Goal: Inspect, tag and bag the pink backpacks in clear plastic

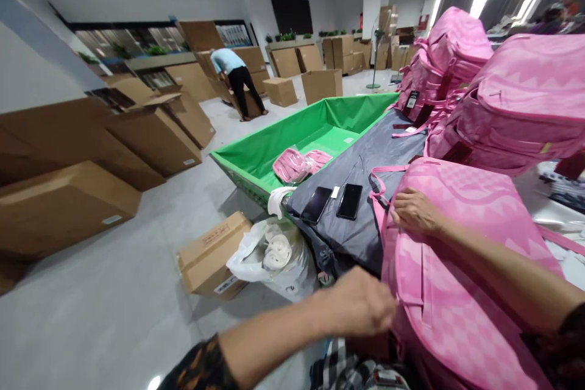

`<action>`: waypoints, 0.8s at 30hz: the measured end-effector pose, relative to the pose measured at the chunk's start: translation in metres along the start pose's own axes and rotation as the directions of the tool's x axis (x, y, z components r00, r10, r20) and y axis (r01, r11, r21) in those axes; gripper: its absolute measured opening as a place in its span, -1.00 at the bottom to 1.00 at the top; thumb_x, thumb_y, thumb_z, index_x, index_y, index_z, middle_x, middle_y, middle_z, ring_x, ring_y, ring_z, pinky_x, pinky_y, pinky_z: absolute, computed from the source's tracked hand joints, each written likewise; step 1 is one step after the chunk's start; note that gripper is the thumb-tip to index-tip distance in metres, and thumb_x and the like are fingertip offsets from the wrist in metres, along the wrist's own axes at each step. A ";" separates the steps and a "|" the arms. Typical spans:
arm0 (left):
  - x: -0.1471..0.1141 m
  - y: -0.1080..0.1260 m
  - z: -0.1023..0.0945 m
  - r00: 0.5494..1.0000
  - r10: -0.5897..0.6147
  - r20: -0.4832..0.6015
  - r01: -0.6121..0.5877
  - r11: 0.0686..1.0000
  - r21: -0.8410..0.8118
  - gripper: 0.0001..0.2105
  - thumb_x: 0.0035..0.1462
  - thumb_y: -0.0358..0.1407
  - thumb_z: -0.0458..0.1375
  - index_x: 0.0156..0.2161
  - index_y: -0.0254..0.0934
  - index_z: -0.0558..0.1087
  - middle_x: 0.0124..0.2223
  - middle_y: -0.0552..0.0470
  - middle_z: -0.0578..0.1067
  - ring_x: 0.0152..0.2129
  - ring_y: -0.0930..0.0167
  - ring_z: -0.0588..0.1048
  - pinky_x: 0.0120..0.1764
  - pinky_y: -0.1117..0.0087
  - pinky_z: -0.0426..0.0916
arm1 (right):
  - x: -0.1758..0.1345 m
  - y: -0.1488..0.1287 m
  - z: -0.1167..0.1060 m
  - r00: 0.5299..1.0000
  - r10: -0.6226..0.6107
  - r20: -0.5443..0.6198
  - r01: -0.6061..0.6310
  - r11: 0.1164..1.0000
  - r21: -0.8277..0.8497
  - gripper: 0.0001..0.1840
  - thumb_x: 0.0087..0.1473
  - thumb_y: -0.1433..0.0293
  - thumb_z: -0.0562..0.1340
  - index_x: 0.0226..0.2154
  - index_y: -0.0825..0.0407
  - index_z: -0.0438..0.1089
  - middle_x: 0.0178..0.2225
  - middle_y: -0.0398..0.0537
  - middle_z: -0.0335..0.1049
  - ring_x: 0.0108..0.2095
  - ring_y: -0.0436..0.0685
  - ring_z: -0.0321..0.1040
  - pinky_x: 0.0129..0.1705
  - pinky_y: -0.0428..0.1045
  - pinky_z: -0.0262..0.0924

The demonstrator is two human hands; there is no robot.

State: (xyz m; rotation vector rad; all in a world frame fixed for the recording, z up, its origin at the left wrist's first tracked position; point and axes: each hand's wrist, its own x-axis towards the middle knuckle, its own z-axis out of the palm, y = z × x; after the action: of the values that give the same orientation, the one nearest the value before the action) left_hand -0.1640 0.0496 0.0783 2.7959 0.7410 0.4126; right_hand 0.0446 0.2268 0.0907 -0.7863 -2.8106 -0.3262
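Observation:
A pink backpack (466, 274) with a checked and zigzag pattern lies on its back in front of me, partly on the grey-covered table (347, 158). My right hand (415, 212) is closed over its upper left edge, fingers curled on the fabric beside a pink strap (377, 195). At the lower left side of the bag is my left hand (365, 303), slightly blurred, with its fingers pressed together in a pinch. Whatever those fingers hold is hidden. Two dark phones (350, 201) rest on the grey cover, left of the bag.
More pink backpacks (525, 97) are piled at the right. Beyond the table stands a green bin (256, 158) with pink pieces in plastic (297, 164). A white plastic bag (283, 262) and a carton (214, 253) are on the floor. Further back, a person (237, 76) bends among cardboard boxes.

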 end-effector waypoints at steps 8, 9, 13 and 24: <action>0.101 0.066 0.070 0.994 -0.067 0.085 0.078 0.988 -0.132 -0.78 0.16 -0.25 0.21 -0.48 -0.27 0.47 -0.49 0.02 0.56 -0.66 0.47 0.37 -0.64 0.40 -0.07 | 0.016 -0.002 -0.027 0.963 0.271 0.015 -0.269 0.961 -0.067 -0.75 0.26 0.37 0.14 -0.42 0.05 0.44 -0.34 0.05 0.50 -0.25 0.15 0.37 -0.19 0.02 0.15; 0.110 0.062 0.067 0.990 -0.133 0.039 0.137 0.977 -0.163 -0.80 0.18 -0.28 0.17 -0.46 -0.28 0.49 -0.47 0.00 0.58 -0.63 0.46 0.39 -0.61 0.41 -0.03 | -0.004 -0.008 -0.039 0.963 0.269 -0.022 -0.269 0.962 -0.049 -0.78 0.27 0.35 0.14 -0.33 0.05 0.45 -0.29 0.06 0.51 -0.24 0.15 0.39 -0.20 0.02 0.18; 0.113 0.052 0.050 0.944 -0.331 0.010 0.316 0.889 -0.331 -0.72 0.25 -0.35 0.05 -0.41 -0.32 0.56 -0.49 -0.03 0.58 -0.61 0.44 0.43 -0.52 0.42 0.12 | -0.125 -0.058 -0.072 0.915 0.260 -0.308 -0.243 0.966 0.092 -0.76 0.29 0.41 0.07 -0.08 -0.01 0.41 -0.31 0.02 0.51 -0.41 0.10 0.41 -0.35 -0.01 0.28; 0.122 0.072 0.058 0.884 0.254 -0.392 -0.197 0.964 0.179 -0.77 0.12 -0.13 0.21 -0.38 -0.27 0.41 -0.49 0.01 0.45 -0.53 0.35 0.47 -0.46 0.34 0.27 | -0.236 -0.182 -0.027 0.559 0.645 -0.520 -0.527 0.761 0.377 -0.72 0.24 0.49 0.13 -0.05 -0.01 0.45 -0.29 -0.02 0.55 -0.32 0.05 0.55 -0.28 -0.17 0.43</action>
State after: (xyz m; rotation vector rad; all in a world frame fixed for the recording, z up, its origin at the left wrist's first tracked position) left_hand -0.0113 0.0432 0.0697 2.9675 0.5307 1.0616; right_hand 0.1492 -0.0463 0.0283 -1.2430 -1.7773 -0.1619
